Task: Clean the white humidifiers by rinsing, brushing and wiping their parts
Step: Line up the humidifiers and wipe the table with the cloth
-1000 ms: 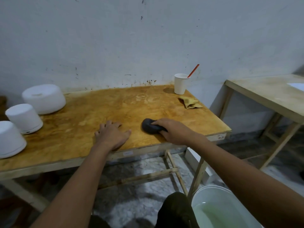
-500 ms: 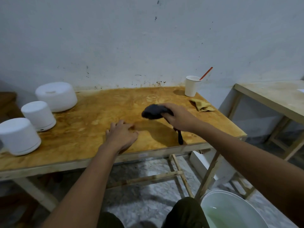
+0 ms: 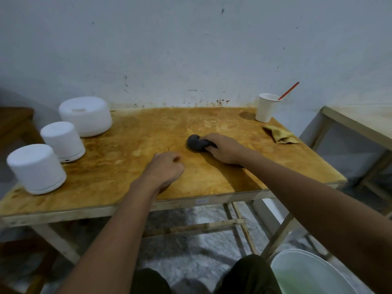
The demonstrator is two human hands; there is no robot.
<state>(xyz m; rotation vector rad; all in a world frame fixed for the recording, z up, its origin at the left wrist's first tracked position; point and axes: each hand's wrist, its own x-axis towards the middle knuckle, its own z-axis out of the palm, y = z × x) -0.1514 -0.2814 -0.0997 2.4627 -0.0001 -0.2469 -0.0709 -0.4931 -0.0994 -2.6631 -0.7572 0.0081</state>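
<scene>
Plywood table (image 3: pixel 131 158) against scuffed wall (image 3: pixel 191 49): right hand (image 3: pixel 224 148) grips dark cloth (image 3: pixel 195 142), left hand (image 3: pixel 165 168) curled, empty.

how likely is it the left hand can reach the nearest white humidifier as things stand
Probably yes. The left hand holds nothing, and only bare tabletop lies between it and the nearest humidifier, off to its left.

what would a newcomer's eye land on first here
First, the right hand gripping a wadded dark cloth mid-way across the stained wooden table, with the left hand resting beside it. Next, the white row along the table's left edge: the wide humidifier at the back, the middle humidifier, then the nearest humidifier. At the far right corner stands a paper cup holding a red stick, with a yellow cloth lying near it.
</scene>
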